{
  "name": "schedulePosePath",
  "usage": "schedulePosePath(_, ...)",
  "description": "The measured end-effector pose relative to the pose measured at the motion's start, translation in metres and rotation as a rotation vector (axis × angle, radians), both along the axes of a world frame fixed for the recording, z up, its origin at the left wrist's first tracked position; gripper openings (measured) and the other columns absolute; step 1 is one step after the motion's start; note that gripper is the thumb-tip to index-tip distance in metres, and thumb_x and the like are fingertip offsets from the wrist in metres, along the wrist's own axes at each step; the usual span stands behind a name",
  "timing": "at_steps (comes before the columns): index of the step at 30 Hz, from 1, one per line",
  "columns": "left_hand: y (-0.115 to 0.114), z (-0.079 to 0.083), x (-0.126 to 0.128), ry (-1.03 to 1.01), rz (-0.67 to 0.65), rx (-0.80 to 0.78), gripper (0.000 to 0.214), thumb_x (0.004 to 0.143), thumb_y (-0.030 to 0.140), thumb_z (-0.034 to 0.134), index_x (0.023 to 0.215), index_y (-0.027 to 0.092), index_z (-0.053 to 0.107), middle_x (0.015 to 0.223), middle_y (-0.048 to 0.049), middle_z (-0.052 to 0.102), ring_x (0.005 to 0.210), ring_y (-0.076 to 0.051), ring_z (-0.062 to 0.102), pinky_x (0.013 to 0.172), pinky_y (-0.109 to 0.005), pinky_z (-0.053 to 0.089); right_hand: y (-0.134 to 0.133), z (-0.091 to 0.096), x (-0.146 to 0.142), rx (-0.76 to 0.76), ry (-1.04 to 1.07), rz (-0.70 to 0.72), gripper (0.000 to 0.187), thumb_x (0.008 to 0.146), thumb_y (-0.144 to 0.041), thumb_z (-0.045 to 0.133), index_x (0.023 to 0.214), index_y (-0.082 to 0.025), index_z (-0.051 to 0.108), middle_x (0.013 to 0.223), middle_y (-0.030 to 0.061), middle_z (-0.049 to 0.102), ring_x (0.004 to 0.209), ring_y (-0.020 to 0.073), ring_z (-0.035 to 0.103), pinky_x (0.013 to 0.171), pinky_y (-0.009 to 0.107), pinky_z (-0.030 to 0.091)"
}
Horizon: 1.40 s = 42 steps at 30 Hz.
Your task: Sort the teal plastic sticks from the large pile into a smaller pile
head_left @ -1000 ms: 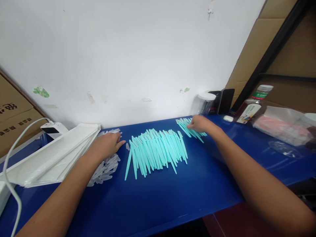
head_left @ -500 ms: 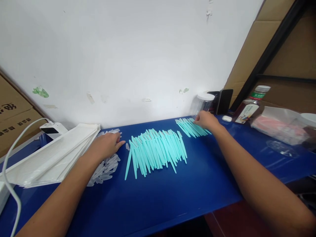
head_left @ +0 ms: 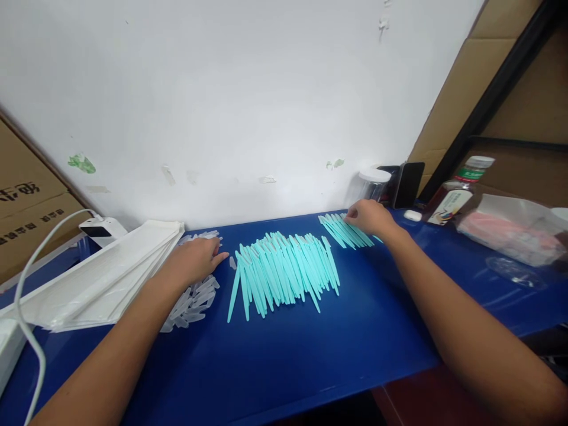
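Note:
My left hand [head_left: 197, 260] rests over a heap of clear plastic blade caps [head_left: 197, 302]. Its thumb is held apart from the fingers, and nothing shows between them. One loose cap [head_left: 232, 262] lies just past the thumb. In the middle of the table spreads a large pile of teal eyebrow razors [head_left: 284, 269], side by side with their handle ends toward me. Farther right, my right hand [head_left: 368, 216] is closed at the upper end of a smaller row of teal razors [head_left: 344, 231]. Its fingertips pinch a razor there, mostly hidden by the hand.
White plastic sleeves [head_left: 110, 278] are stacked at left, near a white device [head_left: 104, 231] with a cable. Behind my right hand stand a lidded clear jar [head_left: 371, 184] and a dark phone [head_left: 409, 184]. A bottle [head_left: 457, 192] and a bag of pink items [head_left: 510, 231] sit at right.
The view has shifted slightly, so everything sits a little to the right. My right hand has moved slightly left along the small razor row. The left hand stays over the caps.

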<state>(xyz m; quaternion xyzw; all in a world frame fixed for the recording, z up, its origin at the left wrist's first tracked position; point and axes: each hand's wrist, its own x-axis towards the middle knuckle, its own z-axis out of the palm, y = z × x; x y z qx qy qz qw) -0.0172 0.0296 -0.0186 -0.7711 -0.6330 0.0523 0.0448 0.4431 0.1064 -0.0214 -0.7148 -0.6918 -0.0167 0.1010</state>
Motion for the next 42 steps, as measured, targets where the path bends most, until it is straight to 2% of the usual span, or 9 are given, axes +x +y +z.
schedulePosePath(4,0.001,-0.001,-0.001,0.012,-0.01,0.008,0.039,0.103,0.056,0.043,0.098,0.022,0.062,0.099,-0.0143,0.075,0.092,-0.034,0.07,0.071,-0.04,0.043,0.0,0.001,-0.001,0.033,0.02,0.013,0.021,0.095,-0.037,0.072,0.096,-0.019,0.083,0.1,0.013,0.081,0.089,0.0274,0.074,0.072,0.032,0.049)
schedulePosePath(9,-0.001,0.001,0.001,0.004,0.006,-0.004,0.04,0.103,0.056,0.042,0.099,0.021,0.063,0.101,-0.0146,0.075,0.092,-0.034,0.07,0.072,-0.04,0.043,0.002,-0.001,-0.004,-0.045,0.051,0.118,0.02,0.09,-0.038,0.078,0.088,-0.018,0.081,0.092,0.0083,0.081,0.085,0.0233,0.073,0.068,0.028,0.046)
schedulePosePath(13,-0.002,0.001,0.002,0.005,0.006,-0.002,0.04,0.103,0.055,0.044,0.1,0.021,0.064,0.102,-0.0154,0.075,0.094,-0.035,0.07,0.072,-0.04,0.043,0.0,0.0,-0.01,-0.107,0.089,0.186,0.029,0.09,-0.045,0.079,0.084,-0.017,0.08,0.084,0.0081,0.08,0.077,0.0212,0.072,0.065,0.027,0.045)
schedulePosePath(16,-0.001,0.0,0.001,-0.002,0.004,0.0,0.04,0.102,0.055,0.044,0.1,0.021,0.064,0.102,-0.0157,0.075,0.093,-0.035,0.07,0.071,-0.04,0.043,-0.001,0.0,-0.015,-0.148,0.091,0.215,0.026,0.089,-0.041,0.079,0.082,-0.016,0.081,0.081,0.0078,0.079,0.075,0.0211,0.071,0.063,0.027,0.045)
schedulePosePath(23,0.0,-0.001,-0.001,-0.022,0.002,-0.005,0.039,0.102,0.057,0.043,0.096,0.022,0.061,0.098,-0.0143,0.075,0.091,-0.034,0.069,0.066,-0.038,0.039,-0.001,-0.003,-0.016,-0.142,0.063,0.2,0.013,0.083,-0.027,0.078,0.078,-0.015,0.079,0.078,0.0082,0.078,0.073,0.0215,0.07,0.062,0.027,0.044)
schedulePosePath(28,0.002,-0.001,-0.006,-0.089,-0.01,0.009,0.038,0.099,0.058,0.047,0.092,0.023,0.061,0.093,-0.0131,0.076,0.087,-0.034,0.069,0.066,-0.038,0.038,0.002,-0.003,-0.009,-0.112,0.035,0.148,0.011,0.084,-0.025,0.075,0.085,-0.015,0.079,0.09,0.0106,0.08,0.081,0.0235,0.071,0.065,0.028,0.043)
schedulePosePath(34,0.003,0.016,-0.017,-0.261,-0.011,0.024,0.035,0.092,0.056,0.057,0.09,0.024,0.07,0.085,-0.0083,0.076,0.076,-0.028,0.068,0.064,-0.035,0.041,0.004,-0.005,-0.01,-0.084,0.01,0.152,0.016,0.09,-0.031,0.073,0.094,-0.017,0.08,0.096,0.0113,0.08,0.088,0.0256,0.072,0.069,0.03,0.044)
schedulePosePath(38,-0.004,0.028,-0.012,-0.412,-0.038,-0.145,0.032,0.082,0.058,0.071,0.086,0.025,0.073,0.075,-0.003,0.072,0.066,-0.023,0.065,0.059,-0.032,0.041,0.001,-0.005,-0.014,-0.091,0.007,0.172,0.018,0.093,-0.032,0.069,0.093,-0.018,0.08,0.093,0.011,0.08,0.086,0.0251,0.072,0.069,0.031,0.044)
schedulePosePath(42,-0.008,0.024,-0.005,-0.452,-0.105,-0.274,0.035,0.076,0.058,0.08,0.074,0.025,0.069,0.071,-0.002,0.068,0.063,-0.02,0.061,0.055,-0.03,0.039,0.001,-0.005,-0.015,-0.079,0.0,0.163,0.019,0.092,-0.033,0.07,0.094,-0.018,0.08,0.096,0.013,0.08,0.089,0.0271,0.072,0.071,0.031,0.045)
